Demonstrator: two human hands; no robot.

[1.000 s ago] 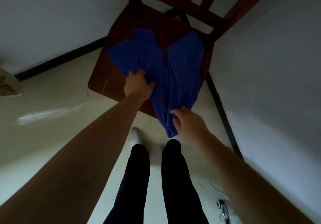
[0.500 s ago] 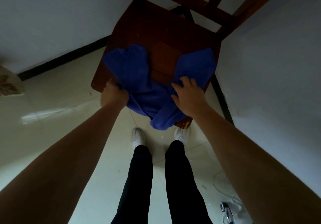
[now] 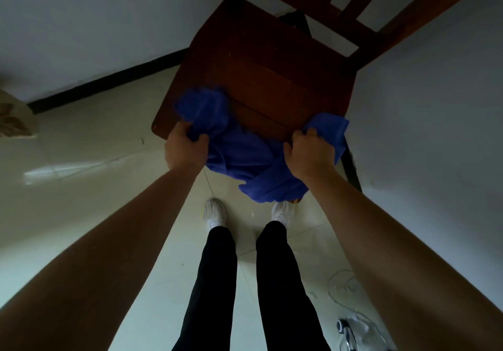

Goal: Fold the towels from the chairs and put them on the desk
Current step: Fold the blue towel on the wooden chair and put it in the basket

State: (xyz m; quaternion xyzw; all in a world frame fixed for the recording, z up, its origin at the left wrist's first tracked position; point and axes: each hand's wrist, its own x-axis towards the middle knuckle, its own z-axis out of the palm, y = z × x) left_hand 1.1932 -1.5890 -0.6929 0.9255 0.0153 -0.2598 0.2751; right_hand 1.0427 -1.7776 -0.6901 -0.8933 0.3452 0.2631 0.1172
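On the head camera I see the blue towel (image 3: 245, 157) stretched left to right along the front edge of the wooden chair (image 3: 272, 78). Its middle sags off the seat toward the white shoes (image 3: 215, 213). The left hand (image 3: 186, 149) is fisted round one bunched end, and the right hand (image 3: 309, 154) clenches the other. A thin cable (image 3: 344, 282) lies on the pale tiled floor (image 3: 95, 160), in a corner of grey walls (image 3: 435, 133).

left hand (image 3: 185, 149) fisted, right hand (image 3: 309, 154) fisted
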